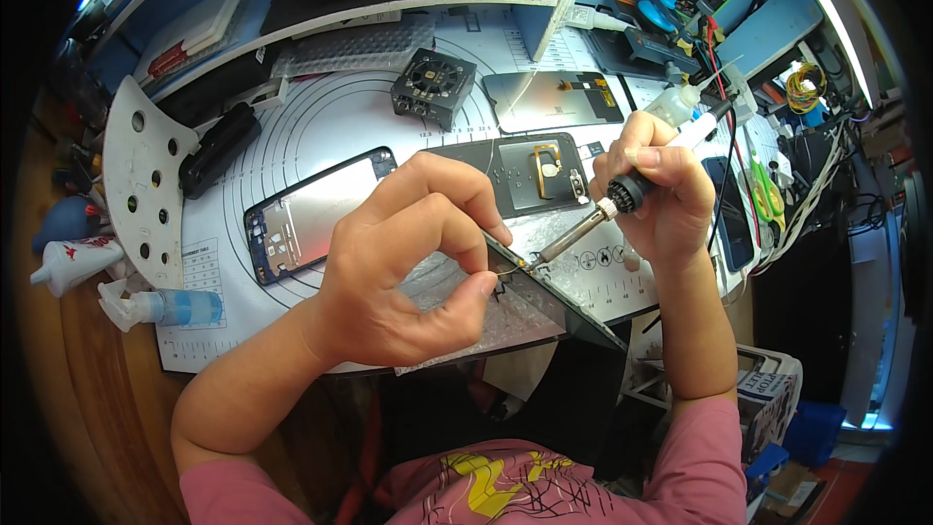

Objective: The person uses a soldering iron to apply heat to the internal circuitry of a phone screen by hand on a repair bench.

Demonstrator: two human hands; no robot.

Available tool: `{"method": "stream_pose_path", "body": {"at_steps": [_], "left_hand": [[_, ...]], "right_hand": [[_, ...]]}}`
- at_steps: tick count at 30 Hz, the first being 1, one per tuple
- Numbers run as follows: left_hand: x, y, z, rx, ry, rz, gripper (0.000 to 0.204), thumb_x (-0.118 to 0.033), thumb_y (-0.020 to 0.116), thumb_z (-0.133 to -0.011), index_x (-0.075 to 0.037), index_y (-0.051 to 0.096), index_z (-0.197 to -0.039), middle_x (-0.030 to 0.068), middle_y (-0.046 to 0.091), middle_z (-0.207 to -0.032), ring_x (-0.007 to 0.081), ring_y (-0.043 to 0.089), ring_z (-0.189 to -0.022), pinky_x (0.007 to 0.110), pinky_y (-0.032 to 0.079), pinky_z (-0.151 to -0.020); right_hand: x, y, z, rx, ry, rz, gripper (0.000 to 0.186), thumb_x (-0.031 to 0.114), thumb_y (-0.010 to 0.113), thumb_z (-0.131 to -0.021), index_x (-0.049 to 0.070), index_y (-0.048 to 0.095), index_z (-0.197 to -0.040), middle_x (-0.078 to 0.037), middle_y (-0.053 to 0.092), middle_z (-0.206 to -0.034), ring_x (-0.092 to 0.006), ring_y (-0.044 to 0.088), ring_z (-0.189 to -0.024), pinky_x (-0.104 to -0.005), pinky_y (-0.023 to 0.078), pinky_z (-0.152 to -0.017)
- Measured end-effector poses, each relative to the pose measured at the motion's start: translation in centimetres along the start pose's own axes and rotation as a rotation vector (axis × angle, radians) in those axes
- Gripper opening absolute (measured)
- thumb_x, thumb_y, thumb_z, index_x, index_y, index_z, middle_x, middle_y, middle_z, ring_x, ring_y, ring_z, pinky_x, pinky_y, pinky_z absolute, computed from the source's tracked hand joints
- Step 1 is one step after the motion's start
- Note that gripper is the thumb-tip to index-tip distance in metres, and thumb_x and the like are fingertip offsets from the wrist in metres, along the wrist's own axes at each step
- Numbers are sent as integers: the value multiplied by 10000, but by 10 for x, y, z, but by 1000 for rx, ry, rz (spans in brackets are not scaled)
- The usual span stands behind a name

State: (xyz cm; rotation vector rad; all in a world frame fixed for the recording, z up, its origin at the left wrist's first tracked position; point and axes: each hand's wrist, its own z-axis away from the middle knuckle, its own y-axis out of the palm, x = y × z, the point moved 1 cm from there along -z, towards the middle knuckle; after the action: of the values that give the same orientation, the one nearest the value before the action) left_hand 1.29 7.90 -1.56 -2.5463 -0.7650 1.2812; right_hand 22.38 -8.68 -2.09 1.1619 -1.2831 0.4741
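Observation:
My right hand (671, 190) grips a soldering iron (586, 227) with a black collar and white handle. Its tip points down-left at small metal contacts on the edge of a thin, dark phone panel (573, 303), which stands tilted and is seen nearly edge-on. Between the thumb and a fingertip of my left hand (403, 267) is a thin solder wire (505, 272), its end close to the iron's tip. Another finger of this hand rests against the panel's upper end. Whether tip and wire touch is too small to tell.
Behind my hands lie a phone frame (330, 209), a dark back cover (466, 151) and a silvery screen panel (549, 112). A small black fan (433, 87) stands farther back. Bottles (180, 308) are at the left; a phone (729, 214) and cables are at the right.

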Motion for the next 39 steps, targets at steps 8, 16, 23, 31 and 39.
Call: {"method": "stream_pose_path", "body": {"at_steps": [8,16,23,31,39], "left_hand": [[-1,1,-1,-4,4,-17,171,73,625,-710,-43,537,-799,132,511,-1041,235,696,-922,337,554,-798],[0,2,-1,-11,13,-13,191,80,630,-694,-46,534,-801,131,514,-1041,237,698,-920,337,559,-793],[0,1,-2,-4,30,0,189,73,642,-699,-43,540,-808,137,515,-1046,243,698,-919,344,566,-792],[-2,0,-1,6,9,-10,190,68,652,-699,-45,547,-811,139,515,-1047,244,696,-923,334,569,-780],[-1,0,-1,16,6,-5,183,66,656,-702,-41,553,-808,140,511,-1050,247,696,-922,337,579,-775]], "right_hand": [[0,0,1,3,4,-9,171,180,574,-839,25,550,-772,-88,580,-661,-66,379,-498,-229,337,-482],[6,-4,1,-1,-64,-21,186,188,556,-873,9,571,-825,-77,565,-702,-64,370,-488,-239,356,-482],[21,0,40,43,-424,128,447,279,702,-915,-67,559,-1159,-149,600,-843,-118,470,-561,-281,389,-492],[-18,7,75,-161,-612,321,365,260,697,-919,-70,565,-1001,-142,569,-670,-135,479,-501,-262,383,-457],[-20,11,78,-143,-571,309,371,257,711,-919,-79,581,-1010,-149,582,-678,-139,506,-517,-257,389,-460]]}}
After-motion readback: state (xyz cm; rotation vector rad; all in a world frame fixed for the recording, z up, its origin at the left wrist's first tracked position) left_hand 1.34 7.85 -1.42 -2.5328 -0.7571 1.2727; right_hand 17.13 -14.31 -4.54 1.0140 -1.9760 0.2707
